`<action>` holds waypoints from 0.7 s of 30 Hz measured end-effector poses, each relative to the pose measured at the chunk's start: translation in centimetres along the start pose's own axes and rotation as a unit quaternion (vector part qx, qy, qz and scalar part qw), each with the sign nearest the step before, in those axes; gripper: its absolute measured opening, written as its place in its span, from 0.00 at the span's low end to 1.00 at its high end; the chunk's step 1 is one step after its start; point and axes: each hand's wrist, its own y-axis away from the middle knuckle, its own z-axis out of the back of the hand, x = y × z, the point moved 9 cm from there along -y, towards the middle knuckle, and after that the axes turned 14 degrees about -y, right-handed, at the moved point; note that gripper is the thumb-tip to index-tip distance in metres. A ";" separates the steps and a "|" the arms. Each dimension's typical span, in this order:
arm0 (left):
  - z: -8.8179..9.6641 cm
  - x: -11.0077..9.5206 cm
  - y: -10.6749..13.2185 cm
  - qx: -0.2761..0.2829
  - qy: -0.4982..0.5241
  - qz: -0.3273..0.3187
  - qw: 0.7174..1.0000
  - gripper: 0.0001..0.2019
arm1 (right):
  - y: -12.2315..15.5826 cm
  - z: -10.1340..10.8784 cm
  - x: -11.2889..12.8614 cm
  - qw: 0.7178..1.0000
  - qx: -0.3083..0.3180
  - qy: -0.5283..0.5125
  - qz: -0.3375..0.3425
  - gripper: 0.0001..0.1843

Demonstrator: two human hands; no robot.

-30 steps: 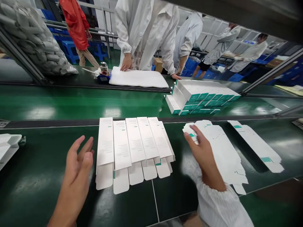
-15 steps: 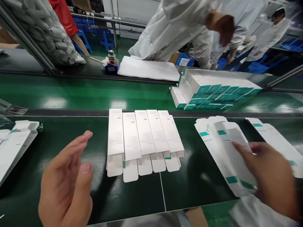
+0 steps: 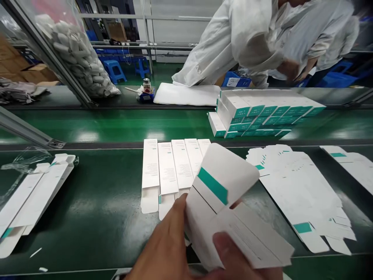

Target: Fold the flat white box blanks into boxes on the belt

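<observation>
I hold a flat white carton with a teal band [image 3: 221, 175] up in front of me, bent and tilted. My left hand [image 3: 163, 249] grips its left edge, with the fingers behind it. My right hand [image 3: 227, 251] is mostly hidden under the carton; its thumb presses on the printed panel. Beyond the carton, a row of flat white cartons [image 3: 167, 167] lies side by side on the dark green table [image 3: 96, 217]. A loose pile of flat cartons [image 3: 297, 186] spreads out to the right.
Folded teal-ended boxes [image 3: 262, 109] are stacked on the green belt. More flat cartons [image 3: 35, 194] lie at the left, others [image 3: 352, 163] at the far right. A co-worker in a white coat [image 3: 247, 39] bends over a white pad [image 3: 189, 95]. A bag of white pieces [image 3: 78, 62] leans behind a metal post.
My right hand lifted a carton from the right pile and brought it to the centre. My left hand moved right and took hold of it. The view shifted left.
</observation>
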 end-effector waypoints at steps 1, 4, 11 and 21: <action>-0.2 0.6 0.1 0.010 -0.006 0.005 1.000 0.64 | -0.8 -1.5 0.0 0.999 0.022 -0.036 -0.007 0.41; -0.6 2.0 0.4 0.021 -0.026 -0.013 0.999 0.62 | -2.7 -4.9 0.8 0.980 0.116 -0.157 -0.031 0.53; -0.6 2.0 1.1 -0.020 -0.044 0.006 0.999 0.27 | -3.7 -3.2 -2.3 0.964 -0.005 -0.236 -0.125 0.20; -2.0 3.0 2.1 -0.087 0.206 0.022 0.974 0.44 | -2.7 -2.4 1.4 0.987 -0.077 -0.111 0.084 0.21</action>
